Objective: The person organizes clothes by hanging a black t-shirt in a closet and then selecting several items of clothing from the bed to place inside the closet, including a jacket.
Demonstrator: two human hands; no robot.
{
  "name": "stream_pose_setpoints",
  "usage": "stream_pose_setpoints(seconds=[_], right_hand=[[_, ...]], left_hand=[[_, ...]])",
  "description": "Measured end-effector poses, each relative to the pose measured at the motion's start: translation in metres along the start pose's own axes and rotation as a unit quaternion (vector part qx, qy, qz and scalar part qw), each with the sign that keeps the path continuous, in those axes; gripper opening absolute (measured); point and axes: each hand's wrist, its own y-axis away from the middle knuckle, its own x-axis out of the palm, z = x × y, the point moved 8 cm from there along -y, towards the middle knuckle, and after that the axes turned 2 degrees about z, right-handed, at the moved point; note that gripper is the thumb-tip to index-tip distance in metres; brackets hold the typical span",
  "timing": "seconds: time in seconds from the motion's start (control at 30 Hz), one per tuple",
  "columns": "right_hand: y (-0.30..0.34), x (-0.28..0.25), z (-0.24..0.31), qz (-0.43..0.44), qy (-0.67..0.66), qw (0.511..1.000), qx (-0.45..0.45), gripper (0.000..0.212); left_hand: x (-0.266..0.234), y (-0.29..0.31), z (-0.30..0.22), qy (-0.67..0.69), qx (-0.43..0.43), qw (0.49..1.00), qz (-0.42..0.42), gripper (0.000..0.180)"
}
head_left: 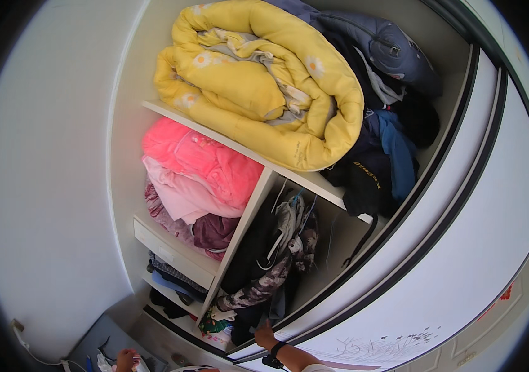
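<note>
Right hand (265, 335), with a black band at the wrist, reaches up to the lower edge of the wardrobe opening, fingers against the dark hanging clothes (277, 260); whether they are closed on cloth I cannot tell. Those clothes hang with their long axis running up and away from my fingers toward the shelf board (314, 181). My left hand (125, 359) is low at the frame edge beside some white and pink stuff, its grasp unclear. Above and left of my right hand sit a pink folded stack (202, 167) and a striped pile (174, 276). Far above lies a rolled yellow quilt (258, 80) with white flowers, dark jackets (388, 142) beside it. A white sliding door (463, 248) runs right of my wrist.
</note>
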Motion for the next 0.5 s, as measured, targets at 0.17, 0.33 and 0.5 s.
stream_pose_setpoints(seconds=[0.17, 0.33, 0.5], right_hand=[[0.01, 0.017, -0.011, 0.072, -0.06, 0.996, 0.01, 0.024], [0.009, 0.028, -0.014, 0.053, -0.048, 0.997, 0.021, 0.023], [0.011, 0.059, -0.022, 0.108, -0.069, 0.991, 0.037, 0.027]], left_hand=[[0.014, 0.002, -0.004, -0.037, -0.003, 0.999, 0.022, 0.018], [0.004, 0.008, -0.012, -0.084, -0.034, 0.996, -0.019, 0.017], [-0.003, 0.021, -0.019, -0.039, -0.035, 0.998, -0.019, 0.015]])
